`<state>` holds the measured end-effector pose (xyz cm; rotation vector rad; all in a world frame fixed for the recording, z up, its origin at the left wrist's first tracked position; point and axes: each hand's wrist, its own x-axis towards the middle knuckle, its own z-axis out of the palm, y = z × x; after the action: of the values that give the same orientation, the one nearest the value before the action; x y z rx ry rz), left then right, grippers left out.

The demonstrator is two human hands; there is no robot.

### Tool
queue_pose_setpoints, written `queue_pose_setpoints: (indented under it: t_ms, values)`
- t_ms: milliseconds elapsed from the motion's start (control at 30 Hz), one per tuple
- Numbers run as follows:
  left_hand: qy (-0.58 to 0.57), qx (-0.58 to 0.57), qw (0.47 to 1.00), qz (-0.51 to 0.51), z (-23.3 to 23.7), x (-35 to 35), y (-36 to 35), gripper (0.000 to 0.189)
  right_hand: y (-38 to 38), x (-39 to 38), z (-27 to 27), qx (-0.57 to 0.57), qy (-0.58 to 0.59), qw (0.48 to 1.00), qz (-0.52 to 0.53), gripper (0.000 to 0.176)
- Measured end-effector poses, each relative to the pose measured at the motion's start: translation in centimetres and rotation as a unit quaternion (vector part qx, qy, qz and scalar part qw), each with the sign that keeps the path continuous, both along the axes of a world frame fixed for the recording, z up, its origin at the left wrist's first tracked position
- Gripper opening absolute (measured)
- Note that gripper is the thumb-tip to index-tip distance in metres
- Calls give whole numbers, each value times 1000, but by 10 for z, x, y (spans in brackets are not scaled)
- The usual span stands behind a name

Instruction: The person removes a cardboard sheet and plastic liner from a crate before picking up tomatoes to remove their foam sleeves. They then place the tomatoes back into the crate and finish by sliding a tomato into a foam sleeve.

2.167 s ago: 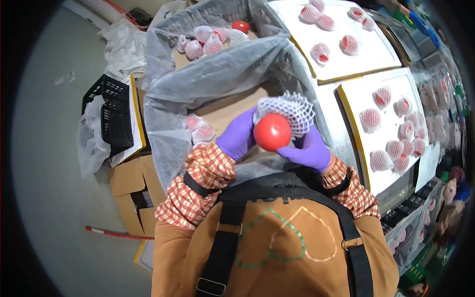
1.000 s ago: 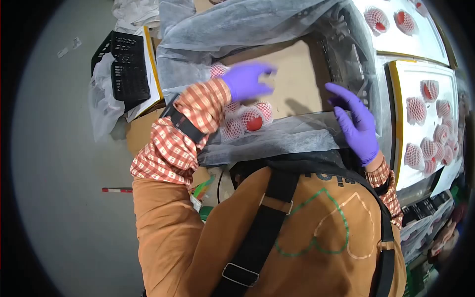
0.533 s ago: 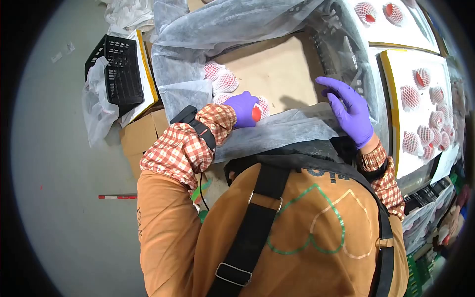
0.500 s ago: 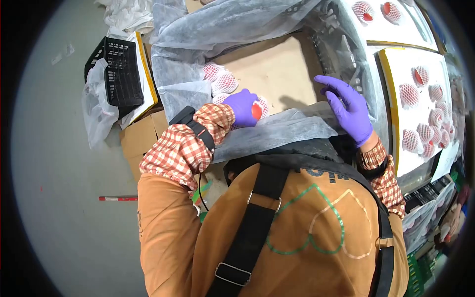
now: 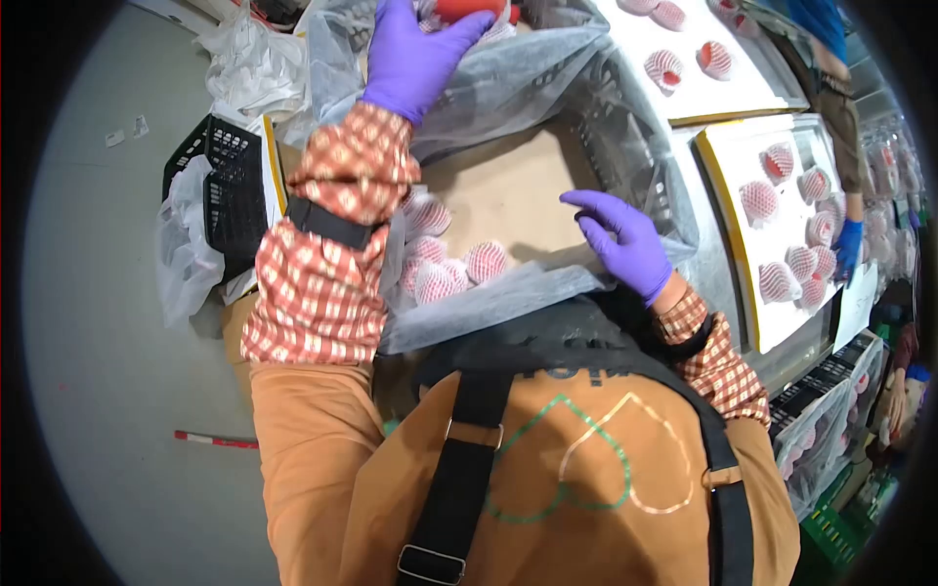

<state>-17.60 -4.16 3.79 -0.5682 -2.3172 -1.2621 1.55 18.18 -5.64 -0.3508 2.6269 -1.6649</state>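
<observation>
My left hand [image 5: 415, 63], in a purple glove, reaches over the far lined crate at the top edge of the view. Its thumb lies along a red fruit in a white foam net [image 5: 471, 10]; the fingertips are cut off by the frame. Several net-sleeved fruits [image 5: 442, 280] sit in the left part of the nearer crate [image 5: 532, 283], which has a thin translucent liner and a cardboard sheet [image 5: 508, 190] on its bottom. Above that crate's right front side hovers my right hand [image 5: 625, 244], purple-gloved, fingers apart, holding nothing.
To the right, a white tray with a yellow edge [image 5: 728, 230] carries several netted fruits, and another tray [image 5: 674, 93] lies beyond it. A co-worker's blue-gloved hand [image 5: 848, 249] is beside the nearer tray. A black crate [image 5: 230, 181] with plastic bags stands left.
My left hand has let go of a netted fruit in the nearer crate and moved up to the far crate. The view has shifted; my right hand stays over the near crate's right side.
</observation>
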Motion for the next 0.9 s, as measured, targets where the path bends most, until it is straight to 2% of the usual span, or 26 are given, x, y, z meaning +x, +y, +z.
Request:
queue_pose_setpoints:
  t_ms: [33,67,167,200,233,300,367,400,433,500,533,600,700,767,833,867,900]
  values:
    - [-24,139,982,-125,10,-12,12,65,0,1,3,6,4,1000,-7,30]
    - [-50,269,929,-248,17,-18,21,80,0,3,3,-2,5,1000,-13,30]
    - [-89,305,906,-279,9,-18,23,83,5,3,2,-11,10,1000,-26,29]
    - [-162,231,923,-263,-5,-13,11,84,4,6,0,-12,15,999,-37,29]
    - [-178,225,922,-261,-27,-8,4,84,3,8,-2,-39,18,998,-43,28]
    - [-224,67,945,-229,-78,11,-9,39,3,11,3,-47,4,998,-49,27]
    - [-360,-160,901,-185,-131,50,-18,30,5,10,3,-62,3,997,-51,28]
    - [-398,-316,837,-204,-167,65,-27,33,4,9,3,-62,21,996,-53,29]
    - [-241,-392,820,-339,-253,78,-56,50,2,8,2,-64,37,996,-54,30]
    - [-364,-522,697,-331,-224,122,-40,60,-1,4,2,-51,49,996,-46,32]
    - [-369,-520,694,-335,-225,133,-32,60,-2,4,2,-43,52,997,-42,33]
    - [-431,-535,692,-222,-230,145,-15,60,2,3,3,-20,63,997,-36,33]
    - [-410,-539,690,-257,-236,137,-15,58,1,2,3,-10,78,996,-35,33]
    - [-424,-542,672,-274,-214,119,-9,66,1,0,4,-9,74,997,-35,32]
    - [-505,-467,679,-256,-174,104,5,74,4,2,4,2,71,997,-43,32]
    - [-541,-308,734,-273,-181,96,-12,70,3,2,2,3,67,997,-47,32]
    - [-536,-308,736,-276,-179,94,-14,70,2,2,0,2,66,997,-48,32]
